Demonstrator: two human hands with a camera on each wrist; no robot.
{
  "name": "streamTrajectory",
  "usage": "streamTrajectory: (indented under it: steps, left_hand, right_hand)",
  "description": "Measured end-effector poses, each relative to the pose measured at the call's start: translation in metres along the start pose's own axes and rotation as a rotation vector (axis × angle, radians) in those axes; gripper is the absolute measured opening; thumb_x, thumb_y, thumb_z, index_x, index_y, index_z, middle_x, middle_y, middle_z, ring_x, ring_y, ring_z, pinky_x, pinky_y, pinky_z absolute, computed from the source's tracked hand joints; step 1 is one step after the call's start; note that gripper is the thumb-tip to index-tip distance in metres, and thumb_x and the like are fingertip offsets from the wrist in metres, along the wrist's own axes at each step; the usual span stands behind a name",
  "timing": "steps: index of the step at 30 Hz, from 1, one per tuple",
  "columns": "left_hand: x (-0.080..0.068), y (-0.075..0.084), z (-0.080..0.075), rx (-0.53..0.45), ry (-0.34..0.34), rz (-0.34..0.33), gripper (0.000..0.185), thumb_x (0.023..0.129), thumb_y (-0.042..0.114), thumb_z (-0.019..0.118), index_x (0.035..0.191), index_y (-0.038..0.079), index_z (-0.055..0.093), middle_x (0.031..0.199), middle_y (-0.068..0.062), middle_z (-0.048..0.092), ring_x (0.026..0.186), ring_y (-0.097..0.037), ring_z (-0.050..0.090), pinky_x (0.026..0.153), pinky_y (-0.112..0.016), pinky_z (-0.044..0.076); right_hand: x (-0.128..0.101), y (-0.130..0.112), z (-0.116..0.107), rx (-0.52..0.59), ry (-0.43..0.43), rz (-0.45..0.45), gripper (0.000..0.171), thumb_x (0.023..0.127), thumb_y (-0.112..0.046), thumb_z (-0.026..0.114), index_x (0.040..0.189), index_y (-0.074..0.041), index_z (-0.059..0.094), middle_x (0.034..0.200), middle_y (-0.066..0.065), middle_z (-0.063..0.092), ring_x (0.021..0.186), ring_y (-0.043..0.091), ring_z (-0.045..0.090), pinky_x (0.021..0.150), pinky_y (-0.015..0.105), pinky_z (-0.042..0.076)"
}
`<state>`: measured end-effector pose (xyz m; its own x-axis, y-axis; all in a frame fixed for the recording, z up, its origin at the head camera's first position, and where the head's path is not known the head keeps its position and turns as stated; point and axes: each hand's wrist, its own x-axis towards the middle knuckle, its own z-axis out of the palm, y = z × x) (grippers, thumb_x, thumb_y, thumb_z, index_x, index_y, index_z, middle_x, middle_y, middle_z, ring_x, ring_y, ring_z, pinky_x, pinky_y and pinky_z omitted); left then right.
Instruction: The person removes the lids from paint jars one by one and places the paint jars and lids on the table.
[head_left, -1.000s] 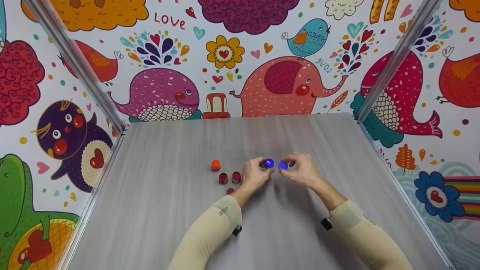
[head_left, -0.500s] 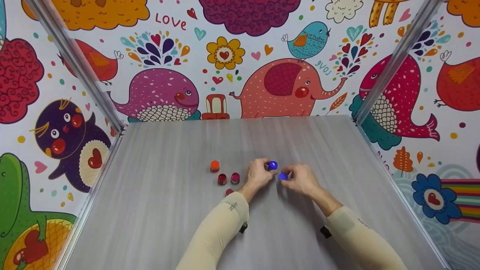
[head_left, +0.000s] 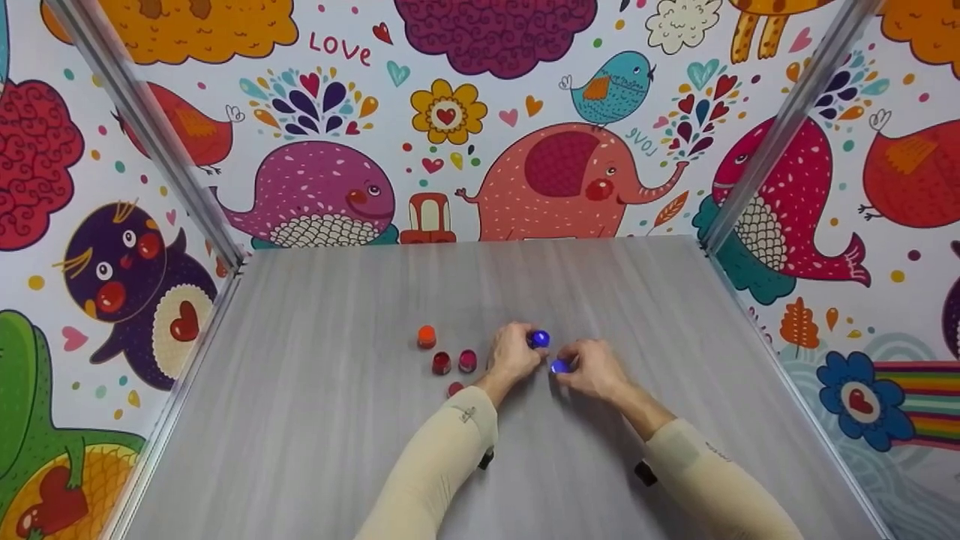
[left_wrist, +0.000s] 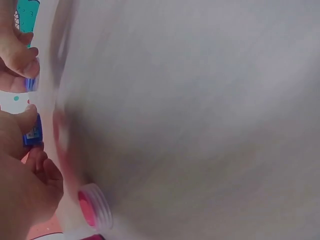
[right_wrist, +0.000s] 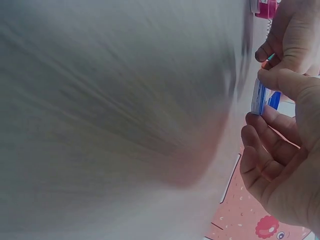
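Note:
My left hand grips a small blue paint jar just above the table; its glossy blue contents face up. Beside it my right hand pinches a blue lid between thumb and fingertips, nearer the person than the jar. Lid and jar are apart. The right wrist view shows the lid edge-on, with the jar partly behind it. In the left wrist view, fingers hide much of the jar.
Left of the hands stand an orange jar, a dark red jar and a magenta jar. A reddish round piece lies partly behind the left wrist. Metal rails and printed walls border the grey table.
The right hand has moved toward the person with the lid, which has tipped from facing the head camera. The left hand, still gripping the jar, has shifted slightly.

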<state>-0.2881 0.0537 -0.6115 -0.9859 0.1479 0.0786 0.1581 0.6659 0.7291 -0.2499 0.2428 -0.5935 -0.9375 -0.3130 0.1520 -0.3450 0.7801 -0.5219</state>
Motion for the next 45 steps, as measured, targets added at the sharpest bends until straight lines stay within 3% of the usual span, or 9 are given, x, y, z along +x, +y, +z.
streamTrajectory:
  steps: [7, 16, 27, 37, 45]
  left_hand:
    - [0.001, -0.005, 0.001, 0.0, -0.004, -0.014, 0.031, 0.088, 0.018, 0.094, 0.117, 0.009, 0.085, 0.116, -0.008, 0.086, 0.113, -0.025, 0.079, 0.106, -0.044, 0.062]
    - [0.0, -0.004, 0.0, 0.035, -0.047, -0.054, 0.029, 0.089, 0.022, 0.093, 0.117, 0.014, 0.086, 0.118, -0.006, 0.086, 0.113, -0.025, 0.079, 0.103, -0.046, 0.064]
    - [0.001, -0.006, 0.004, 0.073, -0.046, -0.066, 0.029, 0.089, 0.022, 0.095, 0.115, 0.015, 0.084, 0.119, -0.007, 0.084, 0.113, -0.026, 0.079, 0.102, -0.048, 0.064]
    - [-0.001, -0.009, 0.006, 0.083, -0.025, -0.041, 0.031, 0.09, 0.02, 0.093, 0.118, 0.012, 0.083, 0.118, -0.01, 0.082, 0.115, -0.029, 0.078, 0.105, -0.048, 0.063]
    - [-0.004, -0.009, 0.007, 0.103, 0.019, 0.009, 0.027, 0.088, 0.017, 0.091, 0.113, 0.008, 0.083, 0.112, -0.013, 0.081, 0.111, -0.033, 0.078, 0.103, -0.05, 0.063]
  right_hand:
    - [-0.001, 0.0, 0.005, -0.01, 0.01, -0.008, 0.021, 0.082, -0.011, 0.094, 0.098, -0.001, 0.085, 0.093, 0.01, 0.085, 0.083, 0.022, 0.08, 0.076, 0.043, 0.068]
    - [-0.005, -0.003, 0.01, -0.042, -0.021, 0.059, 0.024, 0.083, -0.018, 0.097, 0.101, -0.007, 0.086, 0.093, 0.004, 0.085, 0.082, 0.014, 0.075, 0.077, 0.04, 0.066]
    - [-0.007, 0.001, 0.016, -0.04, -0.009, -0.014, 0.017, 0.086, -0.015, 0.095, 0.097, -0.007, 0.085, 0.092, 0.005, 0.084, 0.081, 0.013, 0.073, 0.073, 0.033, 0.063]
    - [-0.008, 0.002, 0.017, -0.066, 0.009, 0.002, 0.02, 0.086, -0.015, 0.095, 0.099, -0.004, 0.084, 0.095, 0.008, 0.081, 0.085, 0.019, 0.076, 0.078, 0.042, 0.067]
    - [-0.009, 0.004, 0.019, -0.076, 0.037, 0.006, 0.021, 0.079, -0.016, 0.092, 0.094, -0.004, 0.085, 0.089, 0.007, 0.079, 0.082, 0.018, 0.071, 0.075, 0.039, 0.062]
